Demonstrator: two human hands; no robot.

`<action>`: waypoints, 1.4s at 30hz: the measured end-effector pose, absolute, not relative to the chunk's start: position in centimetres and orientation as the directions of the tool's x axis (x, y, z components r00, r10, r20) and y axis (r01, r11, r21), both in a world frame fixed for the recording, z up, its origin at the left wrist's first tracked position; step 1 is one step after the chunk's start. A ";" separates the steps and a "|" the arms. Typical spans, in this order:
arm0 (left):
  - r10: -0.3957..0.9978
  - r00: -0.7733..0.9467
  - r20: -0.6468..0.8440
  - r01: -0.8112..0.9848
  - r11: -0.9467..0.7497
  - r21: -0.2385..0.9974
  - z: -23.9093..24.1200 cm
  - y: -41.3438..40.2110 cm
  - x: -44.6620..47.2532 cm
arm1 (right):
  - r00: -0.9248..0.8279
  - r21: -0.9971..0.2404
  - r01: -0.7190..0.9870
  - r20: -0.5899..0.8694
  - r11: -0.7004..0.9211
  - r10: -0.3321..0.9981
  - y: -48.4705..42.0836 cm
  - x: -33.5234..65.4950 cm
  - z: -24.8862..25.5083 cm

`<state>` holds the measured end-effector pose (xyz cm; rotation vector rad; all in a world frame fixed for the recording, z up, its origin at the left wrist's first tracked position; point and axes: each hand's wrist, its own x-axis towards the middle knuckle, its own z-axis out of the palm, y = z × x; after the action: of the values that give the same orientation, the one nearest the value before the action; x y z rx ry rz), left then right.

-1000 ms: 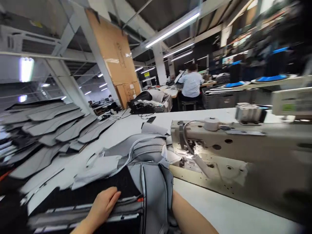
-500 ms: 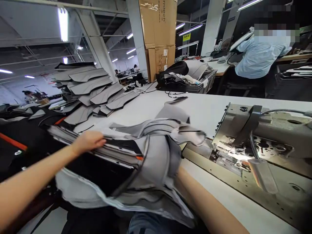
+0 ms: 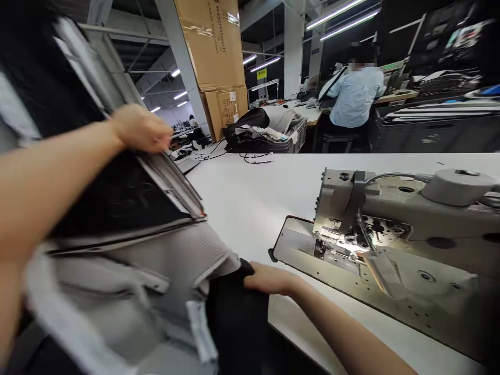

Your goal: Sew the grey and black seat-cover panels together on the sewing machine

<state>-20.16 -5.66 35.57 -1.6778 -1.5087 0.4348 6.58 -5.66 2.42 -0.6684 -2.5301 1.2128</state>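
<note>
A large sewn cover of grey and black fabric (image 3: 183, 245), blurred in places, fills the left and lower part of the head view. My left hand (image 3: 142, 127) is closed in a fist on its layered seam edge, lifted at the upper left. Lower down and toward the middle, my right hand (image 3: 269, 278) pinches a black flap (image 3: 238, 312) of the same cover, fingers partly hidden behind the cloth. Pale strips run along the cover's lower edges. To the right of my right hand stands a sewing machine (image 3: 375, 224) with its lamp lit.
The white table (image 3: 242, 182) stretches behind the cover and machine. On its far side are a grey crate (image 3: 299, 135) heaped with fabric pieces and a tall cardboard box (image 3: 214, 47). A person in a light blue shirt (image 3: 355, 96) sits farther back, beside a dark bin (image 3: 437, 130).
My left hand has raised its side of the cover, which hangs more upright. My right hand has come out from behind the fabric onto a black flap. The view has swung right.
</note>
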 end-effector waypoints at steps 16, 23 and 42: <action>0.827 0.552 -0.110 0.772 -0.556 -0.307 15.2 0.3 -4.1 | -0.370 -0.463 0.776 0.218 0.429 0.903 -0.5 11.7 -2.3; 0.914 0.373 -0.162 0.912 -0.393 -0.116 11.0 -10.0 -10.9 | -0.790 -0.253 0.196 0.531 0.947 0.305 -3.0 9.7 -0.8; 0.889 0.227 -0.398 0.937 -0.088 0.338 8.2 -7.0 -11.6 | -0.850 0.039 0.498 0.221 0.866 0.478 -9.2 10.1 -1.1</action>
<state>-11.63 -7.05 8.20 -2.8145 -2.3696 0.1729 10.08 -9.21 -1.13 -0.7500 -2.8350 -0.1404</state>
